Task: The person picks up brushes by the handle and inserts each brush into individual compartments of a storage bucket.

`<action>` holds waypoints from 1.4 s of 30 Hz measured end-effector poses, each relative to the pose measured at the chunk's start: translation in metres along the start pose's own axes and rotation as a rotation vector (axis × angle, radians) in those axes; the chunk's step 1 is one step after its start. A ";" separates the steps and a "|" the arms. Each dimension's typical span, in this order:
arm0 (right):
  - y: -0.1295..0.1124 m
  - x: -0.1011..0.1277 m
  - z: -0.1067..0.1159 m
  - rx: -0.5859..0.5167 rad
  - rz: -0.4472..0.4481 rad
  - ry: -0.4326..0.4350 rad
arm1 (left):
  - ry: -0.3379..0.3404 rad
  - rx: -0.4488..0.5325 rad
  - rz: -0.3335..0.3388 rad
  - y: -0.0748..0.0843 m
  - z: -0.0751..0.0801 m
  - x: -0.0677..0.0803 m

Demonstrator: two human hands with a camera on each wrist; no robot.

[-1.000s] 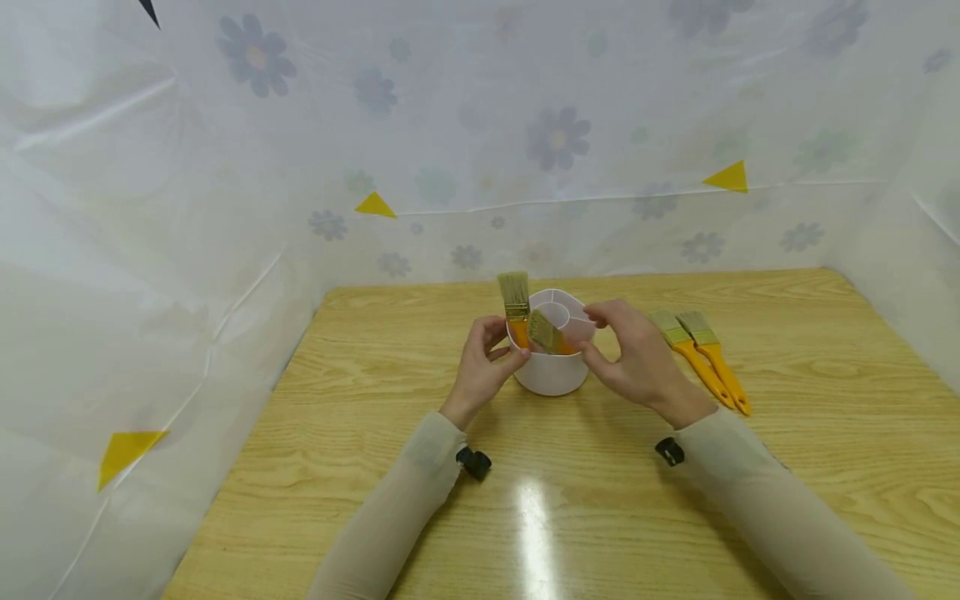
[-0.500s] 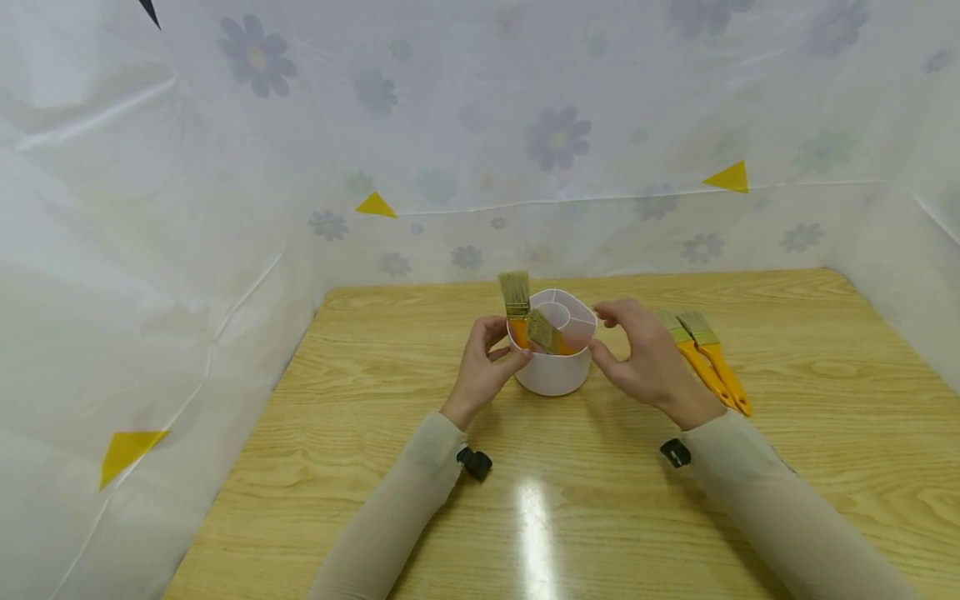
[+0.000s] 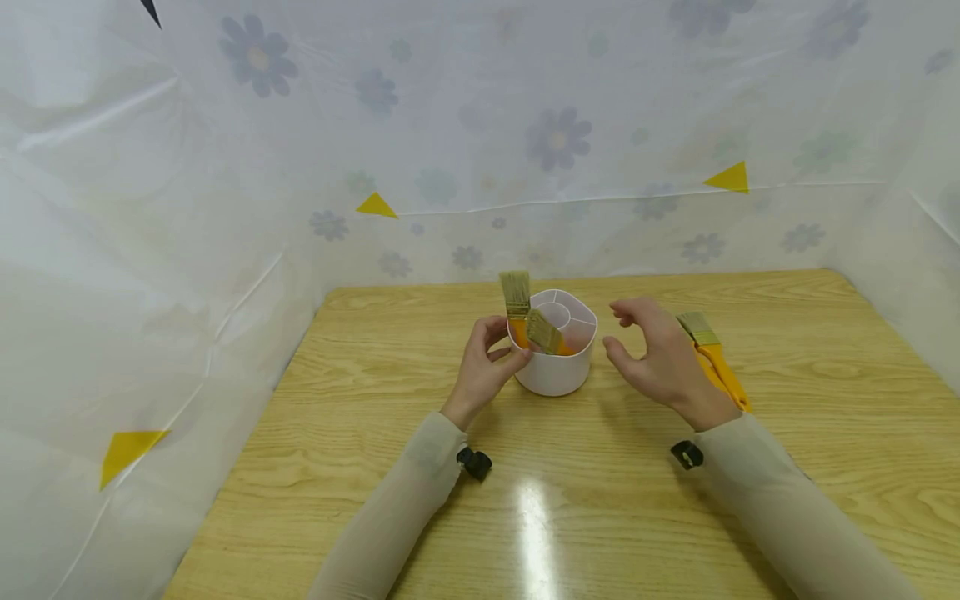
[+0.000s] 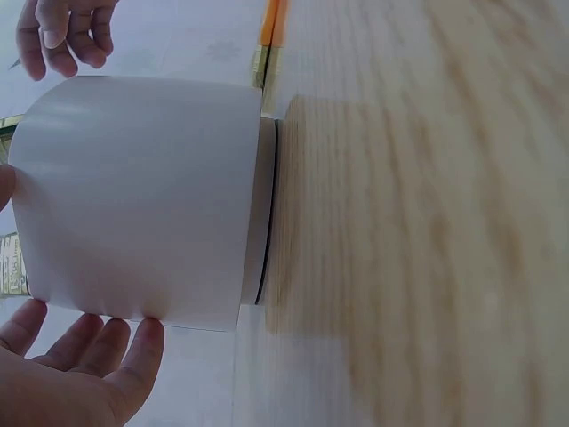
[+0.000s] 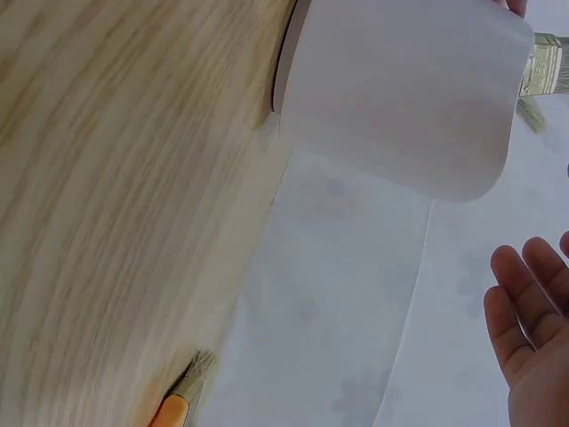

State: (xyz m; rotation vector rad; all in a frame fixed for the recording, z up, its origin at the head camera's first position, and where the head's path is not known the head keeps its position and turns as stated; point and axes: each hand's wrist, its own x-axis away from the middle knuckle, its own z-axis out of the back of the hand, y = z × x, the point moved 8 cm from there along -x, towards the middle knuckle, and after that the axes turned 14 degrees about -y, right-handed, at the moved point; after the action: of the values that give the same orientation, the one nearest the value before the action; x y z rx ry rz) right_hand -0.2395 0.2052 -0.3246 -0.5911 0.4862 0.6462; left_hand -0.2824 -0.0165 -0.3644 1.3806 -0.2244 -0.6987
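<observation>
A white pen holder [image 3: 553, 377] with inner dividers stands on the table. My left hand [image 3: 486, 364] holds its left side, the thumb at the front rim; in the left wrist view the fingers [image 4: 142, 351] press its wall. One paintbrush [image 3: 516, 296] stands bristles up at the holder's left, and a second paintbrush [image 3: 545, 331] leans to the left inside it. To the right of the holder, my right hand [image 3: 656, 358] is in the air with loosely bent fingers, holding nothing. Behind it lie two paintbrushes with orange handles [image 3: 726, 375], partly hidden by the hand.
The wood-grain table [image 3: 375, 375] ends at a pale sheet wall [image 3: 465, 142] with a flower print at the back. Similar sheeting [image 3: 150, 292] hangs at the left and right sides.
My right hand has drawn away from the holder's right rim toward the right, now covering more of the loose paintbrushes. The left hand and the holder have stayed in place.
</observation>
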 end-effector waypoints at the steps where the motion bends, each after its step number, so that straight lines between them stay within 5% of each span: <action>1: 0.001 0.001 0.000 -0.001 -0.002 0.001 | 0.000 0.001 0.001 0.000 0.000 0.000; 42: 0.024 0.015 0.040 0.022 -0.091 0.112 | -0.022 -0.030 -0.009 0.001 -0.001 0.000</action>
State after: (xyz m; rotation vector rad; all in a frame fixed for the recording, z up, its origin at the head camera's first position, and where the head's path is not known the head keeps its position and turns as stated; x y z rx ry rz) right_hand -0.2357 0.2525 -0.3125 -0.6276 0.5667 0.5230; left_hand -0.2814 -0.0157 -0.3634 1.3464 -0.2250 -0.7224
